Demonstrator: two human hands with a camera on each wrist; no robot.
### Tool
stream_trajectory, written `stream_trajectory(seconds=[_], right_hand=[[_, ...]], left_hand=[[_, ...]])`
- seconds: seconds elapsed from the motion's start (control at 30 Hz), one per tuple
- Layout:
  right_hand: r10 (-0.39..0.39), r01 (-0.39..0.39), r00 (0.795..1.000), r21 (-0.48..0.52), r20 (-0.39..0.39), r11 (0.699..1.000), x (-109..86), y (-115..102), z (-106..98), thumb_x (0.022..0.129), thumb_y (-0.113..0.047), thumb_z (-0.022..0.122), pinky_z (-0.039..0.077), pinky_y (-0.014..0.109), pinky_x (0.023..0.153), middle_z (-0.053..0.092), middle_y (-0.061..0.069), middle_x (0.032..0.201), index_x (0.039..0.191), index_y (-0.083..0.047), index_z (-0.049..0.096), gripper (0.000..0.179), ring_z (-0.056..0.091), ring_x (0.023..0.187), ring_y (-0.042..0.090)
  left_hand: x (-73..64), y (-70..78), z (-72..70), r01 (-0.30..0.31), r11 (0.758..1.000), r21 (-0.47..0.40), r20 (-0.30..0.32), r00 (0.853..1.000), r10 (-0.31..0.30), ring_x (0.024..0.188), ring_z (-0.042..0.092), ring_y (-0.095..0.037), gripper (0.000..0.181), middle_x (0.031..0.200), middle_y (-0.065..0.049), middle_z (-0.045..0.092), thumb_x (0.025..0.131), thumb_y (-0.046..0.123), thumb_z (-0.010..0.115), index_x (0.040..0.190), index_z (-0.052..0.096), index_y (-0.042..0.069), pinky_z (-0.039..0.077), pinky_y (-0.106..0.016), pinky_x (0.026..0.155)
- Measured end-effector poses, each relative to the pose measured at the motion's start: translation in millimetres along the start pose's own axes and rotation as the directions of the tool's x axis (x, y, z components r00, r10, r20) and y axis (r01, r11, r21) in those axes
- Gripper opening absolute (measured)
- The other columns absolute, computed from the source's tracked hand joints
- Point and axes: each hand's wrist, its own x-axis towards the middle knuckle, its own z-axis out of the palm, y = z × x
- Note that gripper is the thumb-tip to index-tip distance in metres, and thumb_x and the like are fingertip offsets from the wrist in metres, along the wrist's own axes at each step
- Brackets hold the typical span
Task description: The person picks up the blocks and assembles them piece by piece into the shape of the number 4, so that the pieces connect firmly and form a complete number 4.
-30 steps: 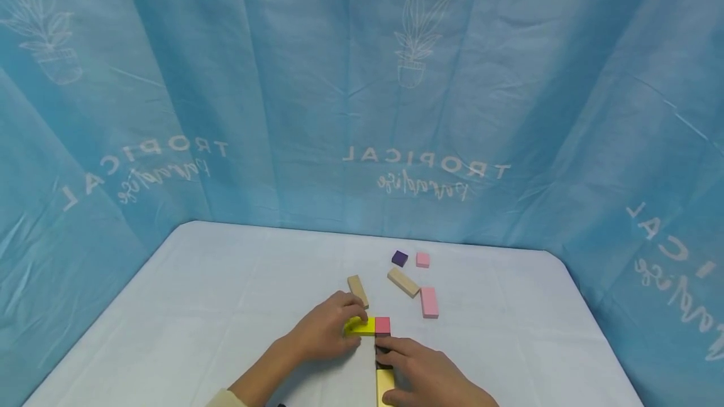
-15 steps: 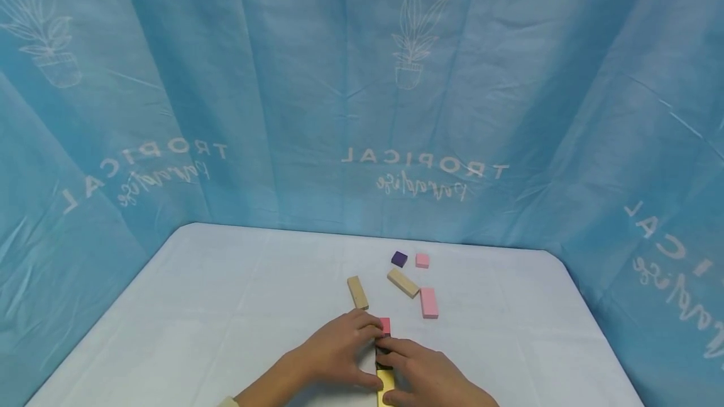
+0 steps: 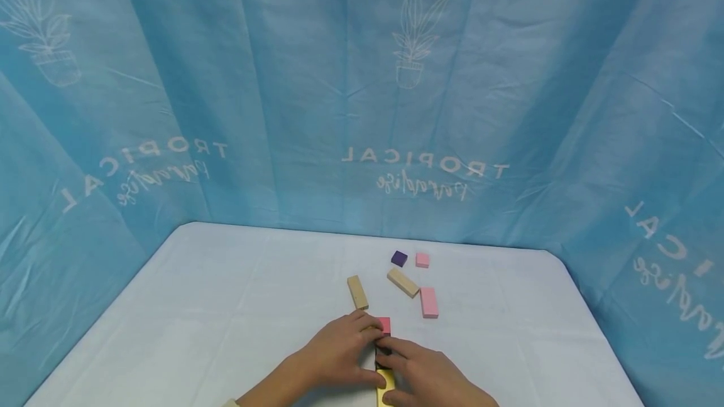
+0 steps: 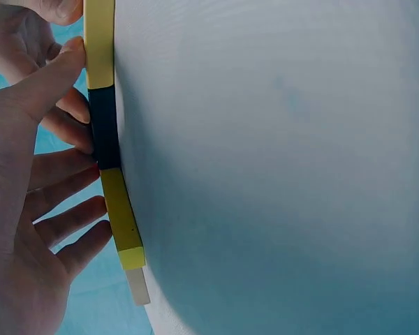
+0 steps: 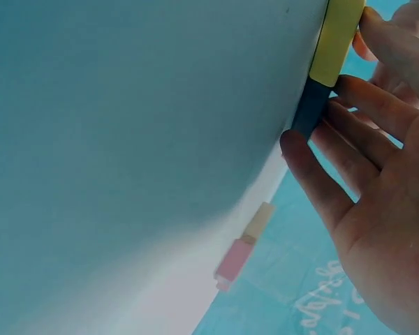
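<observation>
In the head view, a row of wooden blocks runs toward me. It has a red cube, a dark block and a pale yellow block. My left hand rests over the row's left side, thumb on the pale yellow block, fingers near the red cube. A bright yellow block, mostly hidden in the head view, lies beneath these fingers in the left wrist view. From the right, my right hand touches the dark block with extended fingers and the pale yellow block with its thumb.
Beyond the hands lie two plain wooden blocks, one on the left and one on the right. A pink block, a small pink piece and a dark purple piece sit nearby. Blue curtains border the white table.
My left hand has moved right and slightly toward me, from the bright yellow block's left end onto the row, its thumb reaching the pale yellow block. My right hand has stayed put.
</observation>
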Motion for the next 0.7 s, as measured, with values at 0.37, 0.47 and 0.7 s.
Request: stream_trajectory(seconds=[0.37, 0.47, 0.7], right_hand=[[0.068, -0.073, 0.975, -0.015, -0.212, 0.997, -4.0, 17.6, -19.0, 0.093, -0.043, 0.060, 0.050, 0.040, 0.087, 0.057, -0.012, 0.122, 0.121, -0.023, 0.065, 0.035, 0.054, 0.112, 0.009], [0.192, -0.214, 0.916, -0.023, -0.351, 0.977, -2.9, 34.6, -27.4, 0.089, -0.035, 0.067, 0.051, 0.039, 0.084, 0.061, -0.010, 0.109, 0.113, -0.021, 0.069, 0.028, 0.059, 0.101, 0.009], [0.394, -0.456, 0.758, 0.011, -0.520, 0.890, 13.4, 57.2, -35.1, 0.083, -0.027, 0.072, 0.053, 0.039, 0.078, 0.063, 0.004, 0.094, 0.101, -0.007, 0.072, 0.027, 0.062, 0.086, 0.019]], left_hand=[[1.3, 6.4, 3.2, 0.034, 0.999, -0.010, 0.015, 0.999, -0.033, 0.111, 0.047, -0.007, 0.075, 0.119, 0.011, 0.055, 0.074, 0.076, 0.056, 0.118, 0.066, 0.016, 0.047, -0.029, 0.088], [2.6, 7.3, 2.1, 0.049, 0.999, 0.002, 0.034, 0.998, -0.049, 0.112, 0.048, -0.008, 0.075, 0.120, 0.011, 0.056, 0.074, 0.076, 0.057, 0.118, 0.066, 0.016, 0.047, -0.030, 0.090], [4.2, 5.8, -2.1, 0.090, 0.996, 0.002, 0.089, 0.992, -0.090, 0.109, 0.048, -0.008, 0.073, 0.117, 0.012, 0.056, 0.072, 0.076, 0.060, 0.115, 0.066, 0.018, 0.046, -0.030, 0.090]])
